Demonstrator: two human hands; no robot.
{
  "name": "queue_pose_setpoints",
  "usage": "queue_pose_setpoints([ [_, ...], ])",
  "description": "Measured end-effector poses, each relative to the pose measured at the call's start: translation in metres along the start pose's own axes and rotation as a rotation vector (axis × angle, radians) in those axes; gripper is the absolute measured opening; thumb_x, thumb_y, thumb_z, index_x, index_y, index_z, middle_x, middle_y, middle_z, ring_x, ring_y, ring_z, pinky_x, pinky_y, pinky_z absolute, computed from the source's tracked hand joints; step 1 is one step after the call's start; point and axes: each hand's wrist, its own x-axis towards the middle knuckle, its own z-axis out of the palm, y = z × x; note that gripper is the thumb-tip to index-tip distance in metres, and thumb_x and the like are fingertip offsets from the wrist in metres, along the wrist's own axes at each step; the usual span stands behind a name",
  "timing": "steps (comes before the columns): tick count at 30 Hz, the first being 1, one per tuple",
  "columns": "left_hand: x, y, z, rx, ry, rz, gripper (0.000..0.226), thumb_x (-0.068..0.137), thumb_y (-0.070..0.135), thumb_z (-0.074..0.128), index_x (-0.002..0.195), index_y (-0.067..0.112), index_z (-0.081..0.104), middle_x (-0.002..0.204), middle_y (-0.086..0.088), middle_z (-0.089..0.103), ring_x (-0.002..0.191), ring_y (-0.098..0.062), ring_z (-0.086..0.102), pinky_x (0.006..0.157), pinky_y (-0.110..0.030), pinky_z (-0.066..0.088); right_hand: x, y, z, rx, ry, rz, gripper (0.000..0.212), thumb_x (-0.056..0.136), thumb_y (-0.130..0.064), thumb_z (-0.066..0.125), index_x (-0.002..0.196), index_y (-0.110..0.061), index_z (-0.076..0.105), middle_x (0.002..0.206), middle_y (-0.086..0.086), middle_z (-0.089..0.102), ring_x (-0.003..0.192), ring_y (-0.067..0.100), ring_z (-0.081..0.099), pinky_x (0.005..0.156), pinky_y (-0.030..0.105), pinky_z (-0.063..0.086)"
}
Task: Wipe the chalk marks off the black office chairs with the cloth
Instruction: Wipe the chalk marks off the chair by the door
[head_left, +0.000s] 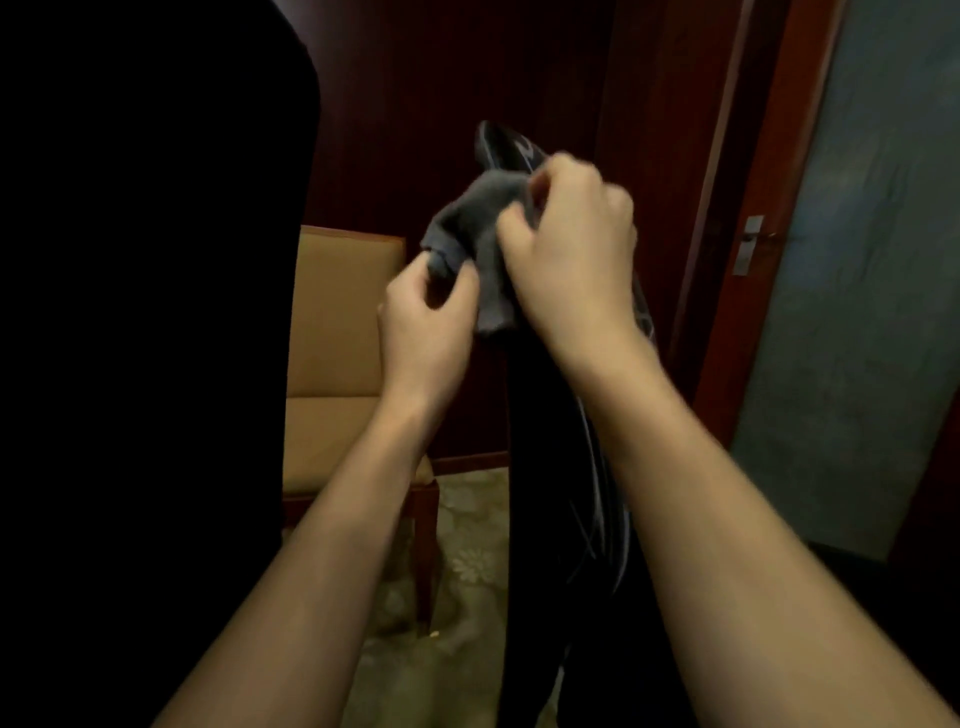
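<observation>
The biggest thing before us is a black chair (145, 338) that fills the whole left of the view, too dark for us to see any chalk on it. Beyond it stands a tan chair (337, 322) against the dark wood wall (441, 104), with a door (872, 260) to the right and patterned carpet (467, 545) below.

Between our arms rises a second black chair (550, 441), seen nearly edge-on, and this one carries the work: pale chalk lines (597, 519) run down its right face, and more show near its top edge above our right hand.

Smallest is the grey cloth (470, 218), bunched in the air just in front of that chair's upper part. Our left hand (426, 312) pinches its lower corner between thumb and fingers; our right hand (571, 249) is clenched round its upper bulk. Whether the cloth touches the chair we cannot tell.

We judge that we are gathering the cloth into a pad before wiping. To do this well, we should fold it so a clean, flat face sits under the right fingers, with no loose tail hanging to drag chalk dust onto wiped areas. Then we would start at the top marks and work down in overlapping strokes, pressing firmly. The left hand could let go of the corner and steady the chair's edge, since a chair that swivels would turn away under pressure. We should turn the cloth to a fresh face once it loads with chalk.
</observation>
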Motion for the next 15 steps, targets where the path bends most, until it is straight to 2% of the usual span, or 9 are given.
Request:
queue_pose_setpoints([
  [2,-0.032,-0.013,-0.004,0.079,-0.012,0.017,0.019,0.094,0.024,0.061,0.093,0.007,0.069,0.088,-0.004,0.073,0.094,-0.024,0.070,0.076,-0.040,0.053,-0.044,0.017,0.003,0.001,0.021,-0.001,0.019,0.096,-0.024,0.054,0.110,-0.014,0.062,0.107,0.006,0.064,0.100,0.025,0.060,0.074,0.025,0.031],
  [4,-0.069,-0.023,-0.008,0.085,-0.047,-0.023,0.010,0.095,0.015,0.063,0.094,0.008,0.070,0.085,-0.001,0.073,0.085,-0.013,0.069,0.068,-0.029,0.052,-0.088,0.032,0.008,0.010,0.054,0.002,0.014,0.095,-0.020,0.058,0.106,-0.012,0.062,0.101,0.007,0.062,0.091,0.024,0.060,0.070,0.019,0.024],
  [6,-0.104,-0.038,-0.012,0.092,-0.081,-0.088,0.008,0.097,0.010,0.063,0.091,0.010,0.069,0.077,0.005,0.070,0.071,0.000,0.062,0.059,-0.021,0.046,-0.125,0.044,0.016,0.006,0.076,0.006,0.013,0.092,-0.015,0.063,0.103,-0.008,0.064,0.095,0.009,0.062,0.081,0.026,0.062,0.065,0.023,0.032],
  [9,-0.150,-0.066,-0.021,0.152,-0.103,-0.143,0.013,0.097,0.008,0.063,0.084,0.007,0.066,0.069,0.001,0.066,0.061,0.002,0.056,0.053,-0.021,0.042,-0.178,0.064,0.029,0.031,0.092,0.054,0.018,0.091,-0.013,0.062,0.106,-0.004,0.065,0.093,0.010,0.062,0.076,0.025,0.064,0.062,0.035,0.053],
  [13,-0.219,-0.105,-0.038,0.309,-0.182,-0.260,0.010,0.094,0.011,0.062,0.085,0.015,0.064,0.076,0.002,0.066,0.072,-0.008,0.065,0.058,-0.026,0.047,-0.270,0.093,0.047,0.128,0.080,0.251,0.029,0.095,-0.025,0.051,0.113,-0.006,0.064,0.100,0.004,0.060,0.081,0.016,0.064,0.065,0.037,0.057],
  [15,-0.253,-0.117,-0.045,0.349,-0.235,-0.360,0.022,0.095,0.005,0.061,0.086,0.024,0.063,0.077,0.003,0.065,0.073,-0.004,0.064,0.058,-0.019,0.044,-0.316,0.107,0.057,0.156,0.087,0.400,0.026,0.093,-0.027,0.053,0.110,-0.011,0.064,0.097,0.000,0.059,0.078,0.009,0.061,0.062,0.037,0.057],
])
